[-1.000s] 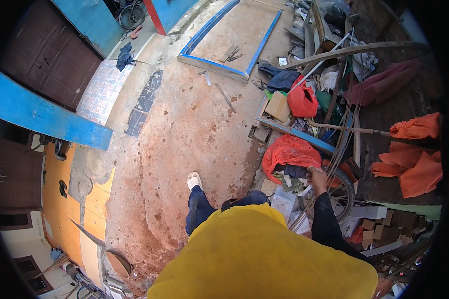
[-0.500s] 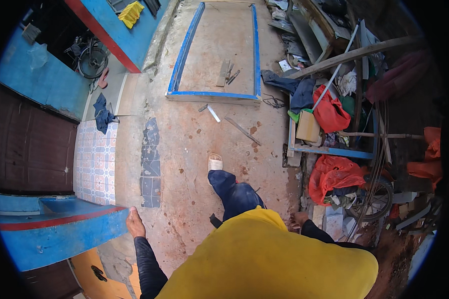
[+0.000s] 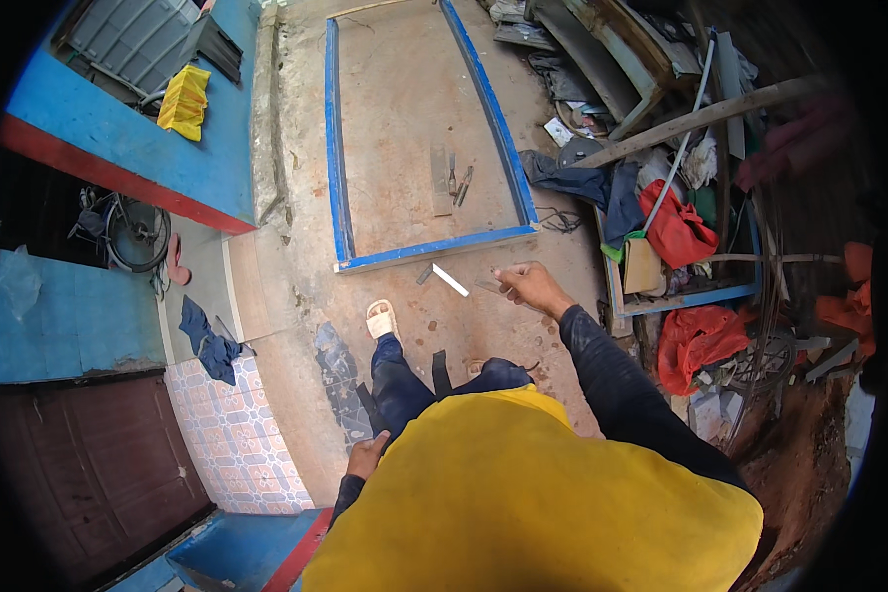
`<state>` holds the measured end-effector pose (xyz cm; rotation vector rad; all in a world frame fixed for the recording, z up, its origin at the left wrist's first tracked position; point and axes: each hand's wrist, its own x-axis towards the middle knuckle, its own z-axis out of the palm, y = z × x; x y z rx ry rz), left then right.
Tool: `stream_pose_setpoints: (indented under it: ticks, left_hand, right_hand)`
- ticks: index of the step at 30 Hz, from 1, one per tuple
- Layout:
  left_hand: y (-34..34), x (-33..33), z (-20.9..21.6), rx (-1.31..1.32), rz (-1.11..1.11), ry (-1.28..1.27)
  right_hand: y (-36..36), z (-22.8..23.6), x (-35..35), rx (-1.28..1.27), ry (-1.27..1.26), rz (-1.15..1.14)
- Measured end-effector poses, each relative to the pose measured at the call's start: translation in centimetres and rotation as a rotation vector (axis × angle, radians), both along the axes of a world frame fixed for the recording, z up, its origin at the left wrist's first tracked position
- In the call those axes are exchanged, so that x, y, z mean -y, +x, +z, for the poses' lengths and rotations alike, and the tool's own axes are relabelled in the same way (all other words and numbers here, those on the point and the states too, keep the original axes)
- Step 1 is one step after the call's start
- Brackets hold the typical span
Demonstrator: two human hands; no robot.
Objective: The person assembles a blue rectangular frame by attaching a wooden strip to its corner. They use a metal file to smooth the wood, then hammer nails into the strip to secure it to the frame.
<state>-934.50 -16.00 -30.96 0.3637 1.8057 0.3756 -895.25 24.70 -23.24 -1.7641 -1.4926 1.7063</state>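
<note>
My right hand (image 3: 535,287) reaches forward over the concrete floor, its fingers curled in. Whether something small is between them I cannot make out. Behind its fingertips lies a thin dark strip (image 3: 485,286) on the floor, partly covered by the hand. Just left of that is a hammer (image 3: 450,280) with a white handle and a dark head. My left hand (image 3: 367,456) is low beside my dark trouser leg, fingers partly hidden against it. Beyond the hammer, a blue-edged rectangular frame (image 3: 439,246) lies flat, with a flat board (image 3: 440,183) and dark hand tools (image 3: 462,185) inside it.
Along the right side are piled wood, a red bag (image 3: 678,225), an orange-red plastic sheet (image 3: 696,345) and a leaning pole (image 3: 683,143). On the left are a blue wall (image 3: 79,321), a brown door (image 3: 79,459), a tiled step (image 3: 237,434) and a bicycle (image 3: 136,232).
My right hand has swung forward over the floor. My left hand has come away from the blue ledge to beside my leg. The view has turned and moved nearer the frame; a foot has stepped forward.
</note>
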Motion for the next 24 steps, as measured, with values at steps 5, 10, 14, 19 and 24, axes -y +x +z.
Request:
stream_pose_setpoints:
  ticks: [5, 10, 14, 19, 24]
  left_hand:
    - [-16.9, -15.5, -0.6, 0.096, -0.140, 0.362]
    - [-27.9, -27.2, 2.8, 0.210, -0.303, 0.160]
    - [-33.5, -35.2, 2.3, 0.258, -0.368, 0.198]
    - [-36.7, -47.0, 1.3, 0.338, -0.461, 0.208]
    - [-37.9, -64.0, 0.6, 0.409, -0.599, 0.232]
  right_hand:
    - [-7.0, -7.2, -4.5, 0.221, -0.098, -0.242]
    - [-11.0, -10.4, -3.2, 0.201, -0.321, -0.482]
    - [-14.7, -12.7, -2.4, 0.120, -0.511, -0.770]
    - [-19.3, -17.7, -5.3, 0.107, -0.715, -0.904]
    - [-22.7, -19.3, -19.1, 0.013, -0.797, -0.973]
